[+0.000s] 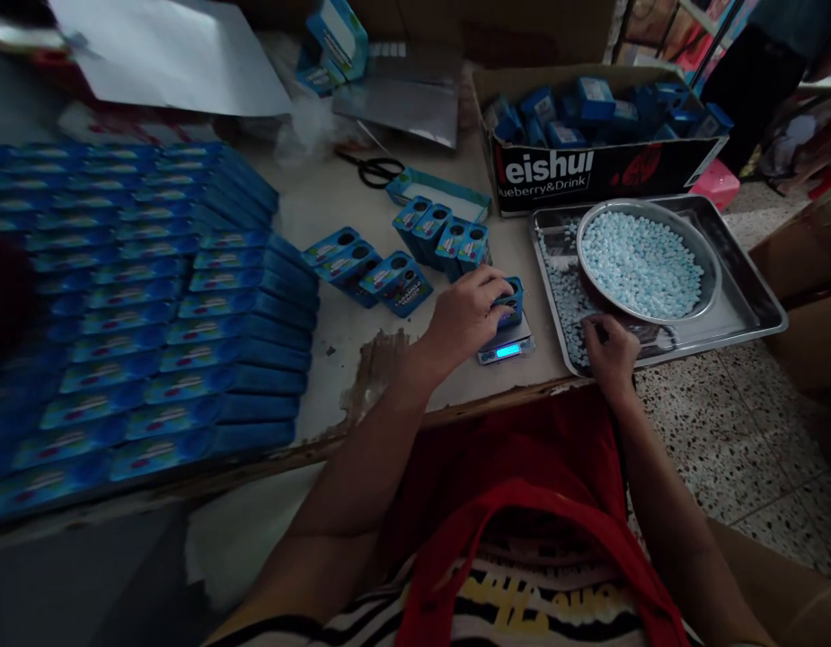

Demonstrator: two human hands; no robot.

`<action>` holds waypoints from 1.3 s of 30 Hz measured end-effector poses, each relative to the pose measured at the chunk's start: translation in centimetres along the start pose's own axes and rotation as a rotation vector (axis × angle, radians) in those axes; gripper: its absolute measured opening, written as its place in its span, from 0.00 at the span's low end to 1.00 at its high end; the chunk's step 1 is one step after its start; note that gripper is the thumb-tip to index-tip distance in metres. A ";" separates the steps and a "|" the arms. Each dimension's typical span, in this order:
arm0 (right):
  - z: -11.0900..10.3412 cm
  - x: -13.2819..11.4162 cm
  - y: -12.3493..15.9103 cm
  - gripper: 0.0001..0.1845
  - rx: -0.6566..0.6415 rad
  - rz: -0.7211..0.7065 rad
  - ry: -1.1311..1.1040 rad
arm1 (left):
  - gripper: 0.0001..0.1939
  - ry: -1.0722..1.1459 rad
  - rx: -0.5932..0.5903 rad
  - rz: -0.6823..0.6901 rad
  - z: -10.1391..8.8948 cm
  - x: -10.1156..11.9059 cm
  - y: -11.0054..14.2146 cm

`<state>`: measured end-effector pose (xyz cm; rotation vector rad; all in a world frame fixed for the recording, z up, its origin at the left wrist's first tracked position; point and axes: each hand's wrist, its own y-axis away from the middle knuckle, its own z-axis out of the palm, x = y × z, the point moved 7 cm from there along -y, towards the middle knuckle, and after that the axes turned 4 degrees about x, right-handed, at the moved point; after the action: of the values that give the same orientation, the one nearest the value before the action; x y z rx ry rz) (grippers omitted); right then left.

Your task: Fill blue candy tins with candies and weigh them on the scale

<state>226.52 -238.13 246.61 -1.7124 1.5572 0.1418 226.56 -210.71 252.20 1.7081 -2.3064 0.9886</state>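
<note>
1. Current unit: small blue box (513,304), sitting on the digital scale (508,352) near the front edge of the counter (331,359). Display lit, digits too small to read.
2. Left hand (465,310): grasping that box, fingers around its upper part. Not released.
3. Right hand (610,350): fingers curled together at the near side of the metal tray (745,328), by the loose pellets (567,301). Can't tell if it's pinching any.
4. Status, my read: partway through, this box not finished while the left hand is on it. Fill level hidden.
5. Supply: round bowl (712,270) in the tray holds plenty of pale blue-white pellets (640,256); stock looks far from used up.
6. Nearby boxes (396,283) stand in small clusters left of the scale. Done or pending? Can't tell.
7. Big block of stacked boxes (260,350) at far left, neat rows. More in the black carton (543,189), jumbled. Neither shows whether they're filled, so no done/left count.
</note>
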 end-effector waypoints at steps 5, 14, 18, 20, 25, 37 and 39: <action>0.4 -0.1 -0.1 0.13 -0.017 -0.029 -0.013 | 0.13 0.056 0.000 -0.018 0.3 -0.4 0.5; -5.8 -4.4 -3.9 0.13 -0.170 -0.240 0.038 | 0.23 0.065 0.304 -0.129 -6.0 -4.0 6.9; -8.5 -3.0 -11.3 0.13 -0.134 -0.239 0.184 | 0.16 0.071 0.345 -0.262 -7.1 -6.0 11.2; -6.7 -1.1 -14.1 0.21 -0.284 -0.283 0.296 | 0.14 0.067 0.334 -0.274 -6.9 -6.1 12.8; -2.1 3.0 -15.8 0.29 -0.526 -0.294 0.468 | 0.11 0.030 0.335 -0.282 -6.6 -6.4 15.9; -2.4 5.1 -17.9 0.13 -0.391 0.051 0.328 | 0.13 -0.022 0.398 -0.289 -4.9 -5.8 15.8; -3.0 5.7 -18.4 0.12 -0.328 0.129 0.255 | 0.12 -0.009 0.449 -0.295 -4.9 -4.9 15.3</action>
<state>242.79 -245.87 254.08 -1.9401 1.9175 0.2649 213.38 -201.60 247.28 2.1314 -1.8498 1.5100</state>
